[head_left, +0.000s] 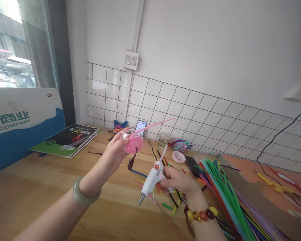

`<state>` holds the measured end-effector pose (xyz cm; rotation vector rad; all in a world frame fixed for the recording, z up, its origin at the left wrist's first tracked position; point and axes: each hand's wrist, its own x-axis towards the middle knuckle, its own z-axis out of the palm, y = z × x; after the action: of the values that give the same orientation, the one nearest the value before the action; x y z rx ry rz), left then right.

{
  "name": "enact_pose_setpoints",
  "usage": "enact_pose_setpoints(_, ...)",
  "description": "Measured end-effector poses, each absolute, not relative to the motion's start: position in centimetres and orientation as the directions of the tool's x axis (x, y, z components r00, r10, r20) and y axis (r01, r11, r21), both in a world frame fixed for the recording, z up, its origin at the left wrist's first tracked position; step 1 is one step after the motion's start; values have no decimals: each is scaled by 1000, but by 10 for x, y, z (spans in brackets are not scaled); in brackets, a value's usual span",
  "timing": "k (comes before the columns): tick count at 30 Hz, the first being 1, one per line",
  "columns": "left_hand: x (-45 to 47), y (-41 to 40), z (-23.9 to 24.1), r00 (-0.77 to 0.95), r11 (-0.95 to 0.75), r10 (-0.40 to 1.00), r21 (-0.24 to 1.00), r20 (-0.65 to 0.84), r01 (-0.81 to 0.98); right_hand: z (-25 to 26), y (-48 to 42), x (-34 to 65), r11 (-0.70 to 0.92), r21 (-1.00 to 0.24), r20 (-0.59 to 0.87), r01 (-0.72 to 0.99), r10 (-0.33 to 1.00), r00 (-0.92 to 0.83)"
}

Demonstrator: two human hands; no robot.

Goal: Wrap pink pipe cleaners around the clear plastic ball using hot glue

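My left hand (117,147) is closed on a pink pipe cleaner coil (134,144), wound in a flat spiral around what looks like a clear plastic cup. A straight pink end sticks out up and to the right, and a dark tassel (132,162) hangs below the coil. In my right hand (175,179) is a white hot glue gun (152,180), its metal nozzle pointing down and to the left. A glue stick (163,152) juts from its back end. The nozzle is apart from the coil.
Cut pipe cleaner pieces (167,206) lie under my right hand. A thick bundle of pipe cleaners (223,190) spreads at the right. Behind stand a glass jar (163,140), a small pink bowl (178,157) and a phone (192,166). Books (67,139) lie at the left.
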<state>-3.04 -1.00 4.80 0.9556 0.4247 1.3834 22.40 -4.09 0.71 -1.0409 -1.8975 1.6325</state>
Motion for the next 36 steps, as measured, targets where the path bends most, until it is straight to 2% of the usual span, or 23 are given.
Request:
enact_pose_setpoints(8,-29,-11,47,83,-256,935,819,344,-514,20,-52,231,130,-985,67,113,894,-444)
enact_pose_setpoints(14,-30,-10,44,109,-314,906,823,409,-473,38,-73,212,356,-934,338,42,914,-226)
enact_pose_setpoints(19,-30,-13,45,101,-359,892,827,440,-432,47,-88,202,540,-802,538,254,839,-85)
enact_pose_setpoints(24,-31,-16,45,85,-383,887,827,454,-411,46,-96,193,585,-709,635,394,773,-3)
enact_pose_setpoints(30,-31,-18,42,92,-403,878,829,470,-388,40,-99,192,614,-548,731,568,681,-31)
enact_pose_setpoints(36,-31,-18,42,87,-430,862,811,500,-397,39,-100,192,683,-367,835,631,541,-100)
